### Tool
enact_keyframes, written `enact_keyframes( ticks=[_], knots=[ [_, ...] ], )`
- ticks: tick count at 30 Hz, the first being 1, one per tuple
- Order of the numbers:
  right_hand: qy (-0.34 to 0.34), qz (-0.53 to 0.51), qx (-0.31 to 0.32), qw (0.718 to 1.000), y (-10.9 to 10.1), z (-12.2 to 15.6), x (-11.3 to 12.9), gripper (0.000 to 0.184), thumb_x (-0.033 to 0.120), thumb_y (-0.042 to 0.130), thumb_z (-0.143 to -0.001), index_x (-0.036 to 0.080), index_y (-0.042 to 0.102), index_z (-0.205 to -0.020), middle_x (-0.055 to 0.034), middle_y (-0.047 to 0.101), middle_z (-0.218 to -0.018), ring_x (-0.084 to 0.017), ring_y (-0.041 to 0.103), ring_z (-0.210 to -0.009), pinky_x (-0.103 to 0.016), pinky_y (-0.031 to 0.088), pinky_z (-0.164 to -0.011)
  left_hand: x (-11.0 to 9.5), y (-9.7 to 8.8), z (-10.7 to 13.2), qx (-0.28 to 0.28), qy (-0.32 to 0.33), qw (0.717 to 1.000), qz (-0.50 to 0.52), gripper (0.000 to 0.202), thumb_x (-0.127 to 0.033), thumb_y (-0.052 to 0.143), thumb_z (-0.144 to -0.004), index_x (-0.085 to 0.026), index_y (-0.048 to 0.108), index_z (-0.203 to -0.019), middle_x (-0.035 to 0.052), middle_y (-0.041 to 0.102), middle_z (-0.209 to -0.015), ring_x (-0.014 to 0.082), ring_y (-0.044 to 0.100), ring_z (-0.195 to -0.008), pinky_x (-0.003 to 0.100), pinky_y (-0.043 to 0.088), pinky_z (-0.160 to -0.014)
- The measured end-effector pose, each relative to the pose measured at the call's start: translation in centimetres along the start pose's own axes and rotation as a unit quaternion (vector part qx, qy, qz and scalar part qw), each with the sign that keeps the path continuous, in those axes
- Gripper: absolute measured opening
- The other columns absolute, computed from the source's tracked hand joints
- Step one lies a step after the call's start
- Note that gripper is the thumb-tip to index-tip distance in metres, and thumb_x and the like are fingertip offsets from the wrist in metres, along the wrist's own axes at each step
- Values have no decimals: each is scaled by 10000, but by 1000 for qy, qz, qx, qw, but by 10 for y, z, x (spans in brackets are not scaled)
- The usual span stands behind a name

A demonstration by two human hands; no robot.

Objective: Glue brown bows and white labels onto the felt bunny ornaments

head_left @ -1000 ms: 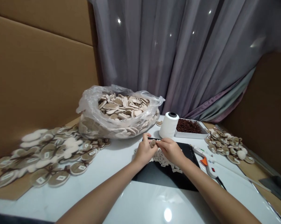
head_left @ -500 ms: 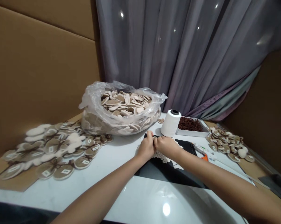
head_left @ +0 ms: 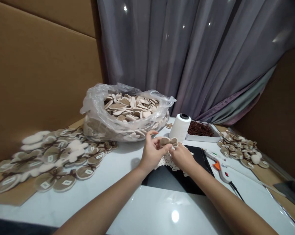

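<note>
A brown, padded felt piece with rounded lobes and a pale edge (head_left: 165, 141) is held up above the black mat (head_left: 159, 179). My left hand (head_left: 149, 151) grips it from the left between thumb and fingers, the index finger raised. Close against its right side is my right hand (head_left: 184, 158), fingers closed; a small white bit shows at their tips, but what they hold is mostly hidden. Under both hands lies a heap of small white labels (head_left: 165, 161). Just behind stands a cone of white thread (head_left: 180, 127).
A clear plastic bag (head_left: 95, 101) full of felt pieces stands behind. Labelled brown pieces with bows (head_left: 66, 182) spread on the left; smaller ones (head_left: 235, 148) pile up on the right. A white tray (head_left: 203, 138) holds dark brown bows. A corded glue gun (head_left: 222, 171) lies at right.
My hands have moved slightly apart, and the felt piece now shows between them. The left fingers have opened out somewhat. My right forearm has swung inward, uncovering the glue gun.
</note>
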State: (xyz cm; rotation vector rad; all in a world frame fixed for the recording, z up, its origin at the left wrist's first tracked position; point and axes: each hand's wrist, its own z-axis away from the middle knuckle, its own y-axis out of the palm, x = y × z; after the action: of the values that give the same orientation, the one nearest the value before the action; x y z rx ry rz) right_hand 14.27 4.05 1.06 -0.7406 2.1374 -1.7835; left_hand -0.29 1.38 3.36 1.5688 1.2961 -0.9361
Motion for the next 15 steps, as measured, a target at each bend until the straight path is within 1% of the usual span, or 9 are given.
enact_keyframes(
  ticks=[2, 4, 5, 7, 9, 12, 13, 14, 15],
  knots=[
    [-4, 17, -9, 1000, -2, 20, 7, 217, 63, 472, -832, 143, 651, -926, -159, 628, -1108, -244, 570, -905, -323, 448, -710, -2, 0, -2, -17, 11, 999, 31, 560, -234, 728, -648, -253, 301, -1009, -55, 545, -804, 97, 581, -678, 213, 450, -638],
    [-22, 10, -42, 999, -9, 38, 10, 180, 113, 504, -838, 155, 649, -741, -143, 630, -1120, -223, 584, -834, -319, 448, -683, -1, 3, 1, -22, 12, 999, 25, 551, -230, 749, -624, -255, 348, -1002, -65, 488, -800, 85, 558, -670, 202, 451, -631],
    [-28, -27, -69, 997, -14, 45, 10, 217, 152, 506, -852, 159, 625, -671, -129, 642, -1086, -203, 588, -794, -305, 450, -668, 0, 4, 4, -17, 9, 1000, 15, 528, -234, 752, -626, -254, 374, -996, -66, 470, -790, 82, 542, -664, 196, 446, -623],
    [-13, -160, -128, 979, -23, 55, 8, 319, 243, 472, -894, 163, 575, -602, -97, 662, -899, -162, 582, -709, -273, 451, -639, 4, 8, 11, 10, -2, 1000, -10, 451, -245, 748, -648, -240, 426, -964, -62, 460, -764, 82, 506, -654, 188, 431, -604],
    [45, -334, -154, 929, -29, 58, 5, 354, 332, 430, -921, 167, 564, -638, -43, 596, -677, -133, 554, -608, -242, 443, -568, 9, 10, 17, 44, -12, 998, -40, 359, -257, 737, -678, -219, 471, -916, -56, 464, -736, 84, 472, -639, 186, 410, -584],
    [140, -561, -119, 807, -29, 56, 1, 359, 495, 435, -890, 171, 585, -849, 17, 512, -586, -110, 492, -473, -205, 376, -395, 15, 13, 23, 80, -27, 993, -81, 277, -272, 726, -703, -197, 513, -865, -52, 461, -700, 83, 435, -609, 187, 379, -555],
    [154, -613, -102, 768, -27, 55, 0, 376, 527, 460, -866, 172, 581, -895, 27, 507, -583, -100, 470, -440, -191, 343, -354, 16, 15, 24, 88, -34, 992, -87, 268, -274, 725, -706, -194, 519, -858, -53, 458, -689, 83, 429, -600, 187, 371, -547],
    [158, -648, -88, 740, -26, 55, -1, 384, 540, 492, -844, 170, 581, -895, 34, 505, -575, -88, 448, -413, -181, 316, -333, 18, 16, 26, 97, -44, 991, -86, 263, -276, 724, -708, -193, 521, -853, -54, 456, -678, 82, 427, -591, 187, 366, -540],
    [156, -666, -77, 725, -25, 55, -1, 376, 535, 526, -826, 165, 584, -856, 39, 503, -562, -76, 429, -393, -174, 303, -328, 18, 18, 28, 107, -54, 990, -80, 263, -279, 724, -708, -193, 521, -852, -54, 457, -672, 82, 430, -585, 187, 367, -536]
  ],
)
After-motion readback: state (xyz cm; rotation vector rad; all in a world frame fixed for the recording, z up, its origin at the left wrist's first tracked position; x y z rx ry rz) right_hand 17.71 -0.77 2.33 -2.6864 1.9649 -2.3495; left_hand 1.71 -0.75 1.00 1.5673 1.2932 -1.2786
